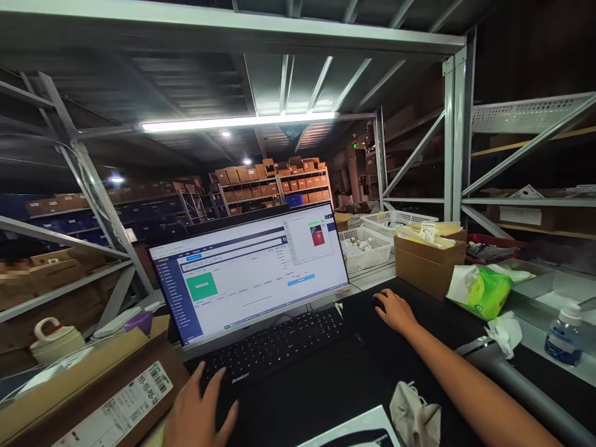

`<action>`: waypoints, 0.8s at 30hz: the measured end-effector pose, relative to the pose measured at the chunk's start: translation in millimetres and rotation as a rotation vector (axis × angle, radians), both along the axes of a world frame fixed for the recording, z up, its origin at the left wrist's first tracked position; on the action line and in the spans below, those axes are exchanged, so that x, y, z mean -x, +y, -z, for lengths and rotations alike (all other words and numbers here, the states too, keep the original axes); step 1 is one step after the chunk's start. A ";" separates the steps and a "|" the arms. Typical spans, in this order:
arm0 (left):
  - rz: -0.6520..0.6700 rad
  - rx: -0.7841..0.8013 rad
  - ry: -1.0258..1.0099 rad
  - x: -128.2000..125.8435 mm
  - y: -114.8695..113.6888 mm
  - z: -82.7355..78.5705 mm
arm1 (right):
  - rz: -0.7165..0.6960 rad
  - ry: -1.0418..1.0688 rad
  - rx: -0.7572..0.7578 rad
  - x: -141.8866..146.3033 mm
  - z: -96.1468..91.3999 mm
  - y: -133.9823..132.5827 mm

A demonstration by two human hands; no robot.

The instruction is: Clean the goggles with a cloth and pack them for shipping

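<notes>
My left hand point(198, 413) lies flat with fingers spread at the near left corner of a black keyboard point(279, 344). My right hand point(395, 310) is curved over a dark mouse point(379, 302) on the black desk mat, to the right of the keyboard. Behind the keyboard stands a lit monitor point(249, 270) showing a software page with a green block and a small red picture.
A cardboard box with a label point(88, 388) lies at the near left. A brown box point(428, 257), white baskets point(367, 248), a green tissue pack point(482, 288), a crumpled tissue point(505, 332) and a sanitizer bottle point(564, 335) sit to the right. Metal shelving surrounds the desk.
</notes>
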State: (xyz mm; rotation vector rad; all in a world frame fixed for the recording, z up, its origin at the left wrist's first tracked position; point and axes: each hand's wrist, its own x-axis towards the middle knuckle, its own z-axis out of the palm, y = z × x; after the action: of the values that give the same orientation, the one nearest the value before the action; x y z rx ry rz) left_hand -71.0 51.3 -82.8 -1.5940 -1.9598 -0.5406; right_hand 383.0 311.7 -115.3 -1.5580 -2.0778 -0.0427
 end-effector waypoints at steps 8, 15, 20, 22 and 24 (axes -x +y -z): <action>-0.113 0.013 -0.086 1.0 61.4 26.7 | 0.002 -0.011 -0.067 0.8 6.5 2.2; -0.170 0.107 -0.147 -5.5 40.7 33.8 | -0.131 -0.040 -0.069 -0.8 10.2 4.8; -0.193 0.159 -0.176 -16.5 35.4 31.9 | -0.283 0.131 -0.123 -8.8 33.4 26.2; -0.202 0.167 -0.184 -19.3 33.3 30.4 | -0.295 0.169 -0.152 -11.7 42.3 36.0; -0.211 0.172 -0.187 -20.8 31.9 28.6 | -0.288 0.180 -0.172 -12.6 45.0 41.9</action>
State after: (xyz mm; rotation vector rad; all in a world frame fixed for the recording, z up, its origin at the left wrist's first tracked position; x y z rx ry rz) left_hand -50.2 83.2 -111.4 -1.4555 -2.3369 -0.4605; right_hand 395.6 353.6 -160.3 -1.1100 -2.0737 0.0224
